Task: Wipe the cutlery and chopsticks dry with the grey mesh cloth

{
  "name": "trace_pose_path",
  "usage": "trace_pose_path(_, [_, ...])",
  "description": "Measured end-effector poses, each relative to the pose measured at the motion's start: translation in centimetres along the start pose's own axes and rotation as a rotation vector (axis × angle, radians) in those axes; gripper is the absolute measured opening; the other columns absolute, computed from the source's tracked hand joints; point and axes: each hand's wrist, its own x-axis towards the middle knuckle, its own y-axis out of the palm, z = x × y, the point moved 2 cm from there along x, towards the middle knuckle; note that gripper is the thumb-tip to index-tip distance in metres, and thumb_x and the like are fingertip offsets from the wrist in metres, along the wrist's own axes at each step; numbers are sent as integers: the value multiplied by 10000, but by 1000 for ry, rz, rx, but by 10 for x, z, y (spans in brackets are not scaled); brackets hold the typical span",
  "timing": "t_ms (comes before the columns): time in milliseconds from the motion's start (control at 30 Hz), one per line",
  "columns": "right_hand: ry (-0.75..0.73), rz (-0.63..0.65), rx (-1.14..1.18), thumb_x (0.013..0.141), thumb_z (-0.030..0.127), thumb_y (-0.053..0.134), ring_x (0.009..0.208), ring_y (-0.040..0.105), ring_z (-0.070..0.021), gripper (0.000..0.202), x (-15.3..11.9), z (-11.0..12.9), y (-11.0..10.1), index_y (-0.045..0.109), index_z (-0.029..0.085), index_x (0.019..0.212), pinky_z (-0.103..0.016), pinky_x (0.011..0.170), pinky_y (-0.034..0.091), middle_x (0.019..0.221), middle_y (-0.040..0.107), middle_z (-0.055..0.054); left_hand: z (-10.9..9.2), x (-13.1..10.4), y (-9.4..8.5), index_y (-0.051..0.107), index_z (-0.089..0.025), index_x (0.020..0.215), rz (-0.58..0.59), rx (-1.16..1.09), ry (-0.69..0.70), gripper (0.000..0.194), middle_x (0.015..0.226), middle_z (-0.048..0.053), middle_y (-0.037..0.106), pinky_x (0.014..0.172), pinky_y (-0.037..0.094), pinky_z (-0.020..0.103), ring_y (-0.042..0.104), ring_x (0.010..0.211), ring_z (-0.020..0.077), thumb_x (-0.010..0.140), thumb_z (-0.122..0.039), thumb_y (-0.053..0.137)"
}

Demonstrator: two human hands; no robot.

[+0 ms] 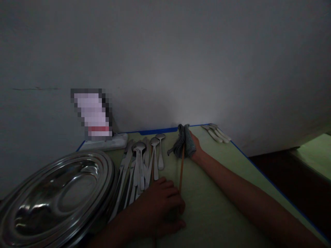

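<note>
My right hand [196, 144] is closed round a grey checked cloth [190, 144] near the table's back edge, its fingers mostly hidden. A thin wooden stick [181, 172] runs from the cloth's folds down to my left hand [168, 203], whose curled fingers hold its near end. Beyond and left of my left hand lie several spoons [139, 148] and knives [121, 186], partly overlapping. Part of another thin stick [152, 168] shows among the spoons. Several light-handled forks [216, 134] lie at the back right corner.
Stacked oval metal trays [77, 196] fill the left side of the green, blue-edged table [207, 213]. Behind them, a blurred upright screen [91, 113] stands on a white block [116, 142]. A grey wall [165, 69] rises along the back. Another green surface [317, 151] shows at far right.
</note>
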Motion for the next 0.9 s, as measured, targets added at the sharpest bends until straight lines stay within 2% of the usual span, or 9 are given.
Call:
trace_pose_path(33, [-1,-64,-3,676,568,506,784,581,-187,352,-4,3,1,604,237,743,-298,714,441,688,637,11,0,0,0,559,-233,841,1,-6,-2,170,825,-13,587,761,351,305,511,850,178,764,-373,619])
trace_pose_path(100, [-22,-101,-39,686,540,512,808,572,-189,335,-11,10,5,611,222,728,-294,734,422,710,644,1,0,0,0,562,-237,856,-1,-17,-9,183,833,-14,589,758,348,307,510,856,180,763,-382,624])
trace_pose_path(267, [-46,-15,-110,714,481,495,779,550,-175,300,-23,22,13,600,201,688,-278,739,397,693,639,-5,-1,0,-2,557,-231,851,-11,-30,-26,196,836,-9,575,760,352,312,508,854,184,766,-395,623])
trace_pose_path(467, [-51,137,-136,719,426,499,651,508,-142,245,-25,20,19,568,209,628,-251,660,388,594,573,28,-1,1,-2,533,-216,871,-29,-31,-51,177,889,7,571,762,354,309,502,873,186,797,-365,594])
trace_pose_path(667, [-78,154,-142,712,482,514,604,474,-131,297,-22,16,19,571,195,662,-256,655,379,595,557,34,-1,1,-2,527,-219,865,-25,-16,-59,167,883,4,566,754,354,305,500,860,179,798,-358,591])
trace_pose_path(900, [-56,152,-147,710,492,527,620,517,-140,309,-23,16,19,585,194,653,-258,651,389,603,588,28,-1,1,-1,529,-223,850,-38,-19,-60,154,869,1,567,761,357,307,496,863,181,797,-357,584])
